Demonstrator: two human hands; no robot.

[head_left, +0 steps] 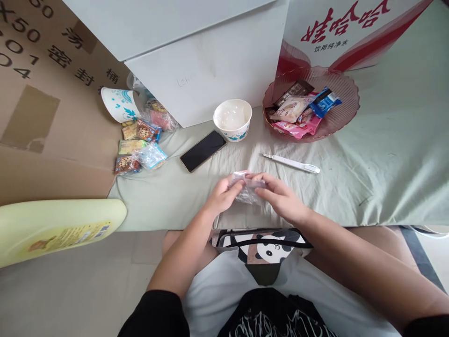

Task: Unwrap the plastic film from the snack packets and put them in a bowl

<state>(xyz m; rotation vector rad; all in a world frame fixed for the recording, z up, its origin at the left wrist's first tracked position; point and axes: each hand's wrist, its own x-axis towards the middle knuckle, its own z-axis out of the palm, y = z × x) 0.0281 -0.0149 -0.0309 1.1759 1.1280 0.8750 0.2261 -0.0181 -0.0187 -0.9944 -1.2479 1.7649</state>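
Note:
Between my two hands, over the front edge of the cloth, is a crumpled clear plastic bag. My left hand pinches its left side between thumb and fingers. On the other side my right hand grips it the same way. Whatever the bag may contain is too unclear to make out. Just beyond my hands stands a paper bowl with blue leaf prints and something clear inside. A white utility knife lies to the right, and a black phone to the left.
A pink ribbed glass bowl holds several wrapped snacks. More snack packets lie at left beside a tipped paper cup. Cardboard box, white box and red-white carton stand behind. A yellow container juts in at left.

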